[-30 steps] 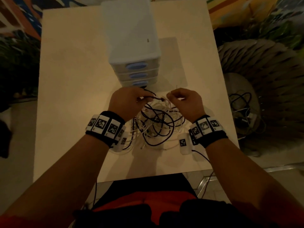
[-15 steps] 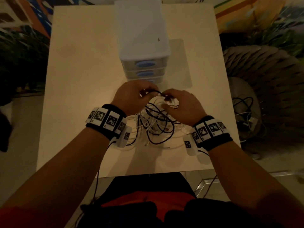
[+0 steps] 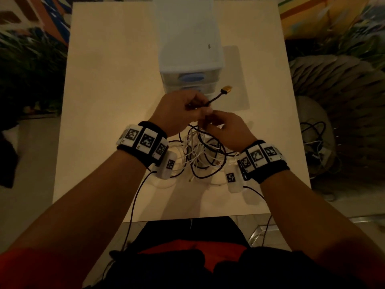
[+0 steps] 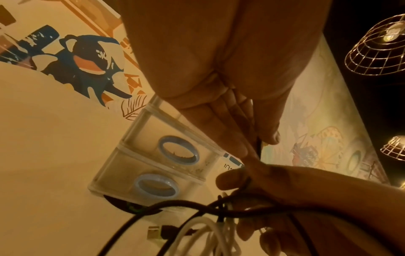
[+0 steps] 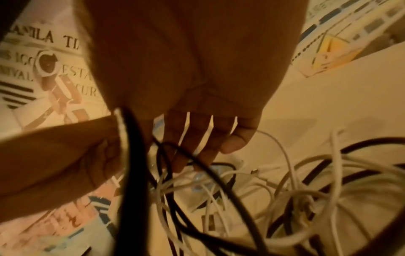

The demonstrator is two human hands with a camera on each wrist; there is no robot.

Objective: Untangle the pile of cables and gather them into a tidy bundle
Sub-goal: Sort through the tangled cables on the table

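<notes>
Counter (image 3: 116, 101): pale cream, plain. Cables (image 3: 205, 155): black and white strands mixed in one pile. Black cable (image 3: 214, 99) ends in a gold-coloured plug (image 3: 227, 89). Drawer unit (image 3: 190, 49): translucent white, with light blue oval handles (image 3: 192, 77). Wristbands (image 3: 143, 142): black, carrying white tiles printed with black square-code patterns. Wall (image 4: 87, 60): cream mural with navy, orange and white shapes. Clothing (image 3: 187, 251) at near edge: black with red.
</notes>
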